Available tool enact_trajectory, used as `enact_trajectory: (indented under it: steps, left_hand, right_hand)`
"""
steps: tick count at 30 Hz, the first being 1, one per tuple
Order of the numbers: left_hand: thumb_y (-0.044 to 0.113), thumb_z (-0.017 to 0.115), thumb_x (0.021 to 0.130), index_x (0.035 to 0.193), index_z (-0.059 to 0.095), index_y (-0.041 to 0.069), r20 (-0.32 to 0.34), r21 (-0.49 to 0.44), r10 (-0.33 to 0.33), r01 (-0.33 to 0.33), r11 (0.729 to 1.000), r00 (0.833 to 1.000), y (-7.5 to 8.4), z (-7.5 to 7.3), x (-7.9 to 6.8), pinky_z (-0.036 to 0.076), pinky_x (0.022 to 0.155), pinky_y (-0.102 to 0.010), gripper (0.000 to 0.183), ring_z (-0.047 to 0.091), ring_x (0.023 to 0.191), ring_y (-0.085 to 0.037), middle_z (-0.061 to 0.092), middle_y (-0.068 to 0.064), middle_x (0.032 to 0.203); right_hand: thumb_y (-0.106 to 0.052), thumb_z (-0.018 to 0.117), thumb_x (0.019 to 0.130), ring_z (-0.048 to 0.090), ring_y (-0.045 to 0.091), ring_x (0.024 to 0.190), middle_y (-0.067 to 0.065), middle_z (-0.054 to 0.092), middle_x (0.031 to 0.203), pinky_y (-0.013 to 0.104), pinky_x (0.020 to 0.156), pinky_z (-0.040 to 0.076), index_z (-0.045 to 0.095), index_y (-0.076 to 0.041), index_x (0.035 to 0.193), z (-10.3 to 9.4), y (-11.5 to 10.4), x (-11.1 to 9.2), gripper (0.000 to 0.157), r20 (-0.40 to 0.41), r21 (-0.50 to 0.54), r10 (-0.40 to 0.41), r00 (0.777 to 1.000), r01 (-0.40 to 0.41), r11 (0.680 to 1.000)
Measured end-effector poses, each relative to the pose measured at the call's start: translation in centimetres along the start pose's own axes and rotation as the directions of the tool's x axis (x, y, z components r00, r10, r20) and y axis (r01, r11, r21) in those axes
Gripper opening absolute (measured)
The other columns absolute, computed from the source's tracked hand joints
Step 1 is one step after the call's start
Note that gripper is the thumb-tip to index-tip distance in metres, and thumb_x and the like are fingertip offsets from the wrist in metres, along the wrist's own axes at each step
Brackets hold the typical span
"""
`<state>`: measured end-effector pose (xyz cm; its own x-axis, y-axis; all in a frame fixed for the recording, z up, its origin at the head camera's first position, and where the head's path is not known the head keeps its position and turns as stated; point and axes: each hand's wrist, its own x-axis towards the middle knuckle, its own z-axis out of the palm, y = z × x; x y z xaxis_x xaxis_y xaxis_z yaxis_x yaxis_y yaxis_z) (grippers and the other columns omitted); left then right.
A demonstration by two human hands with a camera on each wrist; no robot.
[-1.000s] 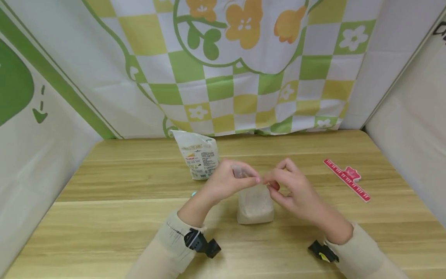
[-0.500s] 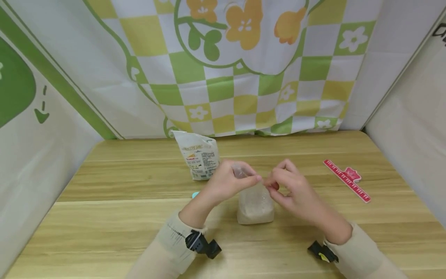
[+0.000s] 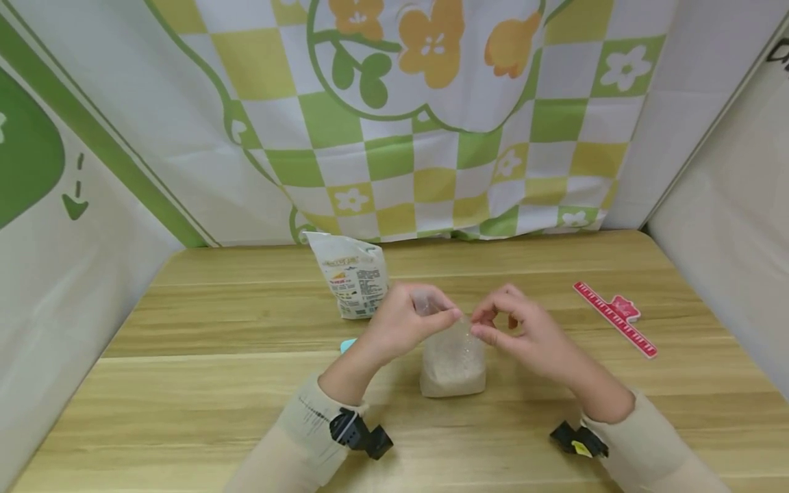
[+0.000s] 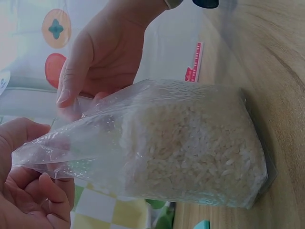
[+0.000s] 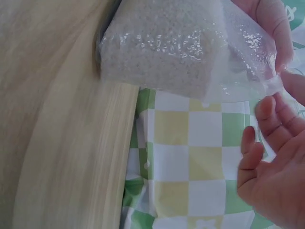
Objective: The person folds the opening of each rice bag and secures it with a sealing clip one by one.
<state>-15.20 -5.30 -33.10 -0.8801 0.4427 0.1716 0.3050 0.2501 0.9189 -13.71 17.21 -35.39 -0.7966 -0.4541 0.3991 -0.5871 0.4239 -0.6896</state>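
Now, near the frame's centre, our left hand (image 3: pixel 403 322) pinches the narrowed top of the clear rice bag (image 3: pixel 453 376), upright on the surface (image 3: pixel 216 404) at lower centre. Rightward, our right hand (image 3: pixel 530 332) draws slightly away, fingers curled; whether they hold any plastic, we cannot tell. So the left pinch seems to do most of the holding.

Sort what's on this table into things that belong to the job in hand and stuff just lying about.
In the job, most likely:
clear bag of rice, pinched by the left hand, with the right hand at its edge

Apparently just lying about:
white printed pouch
red strip with a tab
turquoise thing, partly hidden
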Motion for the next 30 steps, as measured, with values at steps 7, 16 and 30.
enact_trajectory:
  steps: [7, 16, 30]
  left_hand:
    - [0.015, 0.073, 0.089, 0.086, 0.077, 0.004, -0.006, -0.005, 0.021, -0.021, 1.000, 1.000, -0.13, 0.00, 0.02, 0.047, 0.064, -0.023, 0.012, 0.059, 0.073, -0.009, 0.073, -0.009, 0.082]
    - [0.011, 0.073, 0.089, 0.084, 0.077, 0.007, -0.004, 0.014, 0.091, -0.091, 0.996, 0.996, -0.22, 0.06, 0.01, 0.050, 0.069, -0.025, 0.008, 0.059, 0.073, -0.007, 0.073, -0.006, 0.080]
    - [0.010, 0.074, 0.089, 0.086, 0.078, 0.005, 0.015, 0.008, 0.160, -0.160, 0.987, 0.987, -0.40, 0.05, 0.04, 0.053, 0.073, -0.026, 0.007, 0.063, 0.076, -0.006, 0.074, -0.008, 0.084]
  right_hand:
    - [-0.016, 0.074, 0.090, 0.046, 0.015, 0.080, -0.006, 0.055, 0.083, 0.026, 0.062, 0.038, 0.071, -0.016, 0.100, 0.06, -0.08, 0.25, 0.010, 0.072, 0.005, 0.130, 0.989, -0.130, 0.991]
    - [-0.012, 0.065, 0.096, 0.050, 0.012, 0.082, -0.005, 0.059, 0.086, 0.026, 0.060, 0.038, 0.071, -0.011, 0.097, 0.16, 0.21, 0.18, 0.007, 0.109, 0.055, 0.113, 0.988, -0.119, 0.991]
    - [-0.013, 0.075, 0.088, 0.050, 0.010, 0.081, -0.004, 0.061, 0.084, 0.023, 0.062, 0.038, 0.071, -0.017, 0.084, 0.58, -0.60, 0.34, 0.006, 0.036, -0.017, 0.145, 0.989, -0.145, 0.989]
